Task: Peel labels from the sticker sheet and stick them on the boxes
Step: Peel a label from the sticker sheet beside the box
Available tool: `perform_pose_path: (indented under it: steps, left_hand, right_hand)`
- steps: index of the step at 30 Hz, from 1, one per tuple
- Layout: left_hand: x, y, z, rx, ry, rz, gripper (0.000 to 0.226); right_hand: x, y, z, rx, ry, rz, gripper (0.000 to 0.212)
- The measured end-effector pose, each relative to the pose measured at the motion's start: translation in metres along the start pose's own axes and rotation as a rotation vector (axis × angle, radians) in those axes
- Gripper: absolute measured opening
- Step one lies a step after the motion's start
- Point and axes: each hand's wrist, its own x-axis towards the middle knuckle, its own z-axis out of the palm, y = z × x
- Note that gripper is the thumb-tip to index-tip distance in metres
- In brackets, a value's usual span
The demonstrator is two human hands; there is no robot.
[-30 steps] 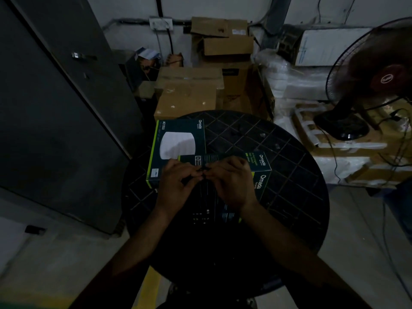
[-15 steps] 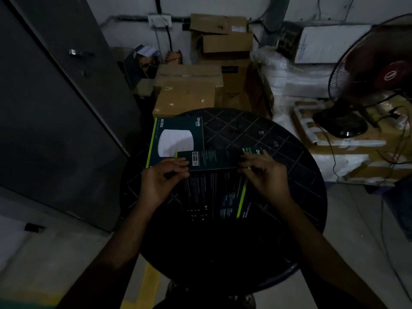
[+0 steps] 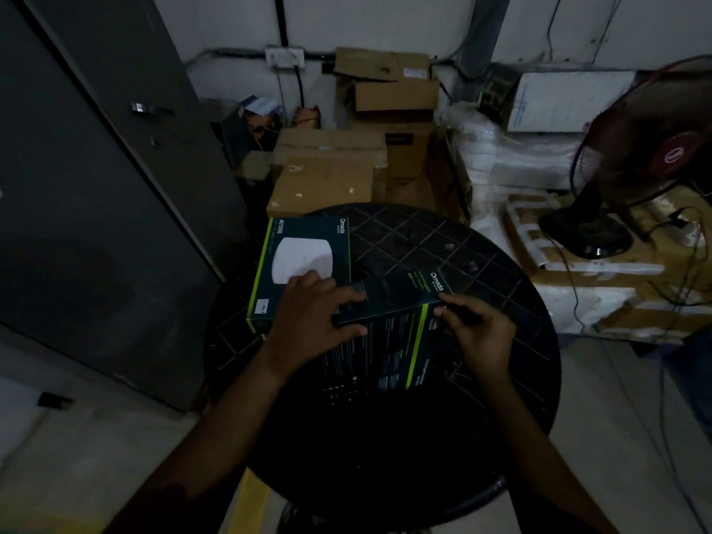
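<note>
Two dark green boxes lie on a round black table [image 3: 481,240]. The far box [image 3: 298,240] lies flat at the left, showing a white device picture and a small white label [image 3: 262,306] at its near corner. The near box [image 3: 389,341] sits skewed in front of me, its narrow side face turned up and away. My left hand [image 3: 308,321] grips that box's upper left edge, fingers spread over the side face. My right hand [image 3: 479,333] pinches its right edge by the green stripe. In the dim light I can make out no sticker sheet.
Brown cardboard cartons [image 3: 327,175] are stacked behind the table. A standing fan [image 3: 655,156] rests on packaging at the right, with cables trailing down. A grey metal door [image 3: 96,167] fills the left side. White wrapped bundles [image 3: 489,156] lie behind on the right.
Both hands left the middle of the near box's far edge and took its two ends. The box has turned, so its side face now slants up to the right.
</note>
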Motion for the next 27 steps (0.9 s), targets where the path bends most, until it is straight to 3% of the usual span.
perform_pose_path:
  steps: [3, 6, 9, 15, 19, 22, 27]
  left_hand:
    - [0.009, 0.016, 0.005, 0.025, -0.101, 0.035, 0.059]
    - [0.009, 0.022, 0.010, 0.071, -0.262, 0.078, 0.079]
    - [0.003, 0.014, 0.009, 0.115, -0.278, 0.097, 0.075]
    - [-0.021, -0.023, -0.014, 0.066, -0.344, 0.013, 0.072]
    - [-0.038, -0.042, -0.026, 0.050, -0.347, -0.093, 0.071]
    - [-0.049, -0.051, -0.031, 0.051, -0.334, -0.126, 0.068]
    - [-0.058, -0.062, -0.039, 0.042, -0.322, -0.153, 0.066]
  right_hand:
    - [0.003, -0.006, -0.002, -0.062, -0.080, -0.103, 0.022]
    - [0.000, -0.016, 0.008, -0.109, -0.168, -0.177, 0.027]
    - [-0.012, -0.019, 0.023, -0.016, -0.217, -0.183, 0.023]
    - [-0.027, 0.018, 0.049, 0.160, -0.225, 0.186, 0.015]
    - [-0.035, 0.078, 0.069, -0.265, -0.427, 0.247, 0.021]
    - [-0.039, 0.105, 0.080, -0.416, -0.595, 0.329, 0.030]
    - [-0.037, 0.141, 0.115, -0.695, -0.964, 0.206, 0.063]
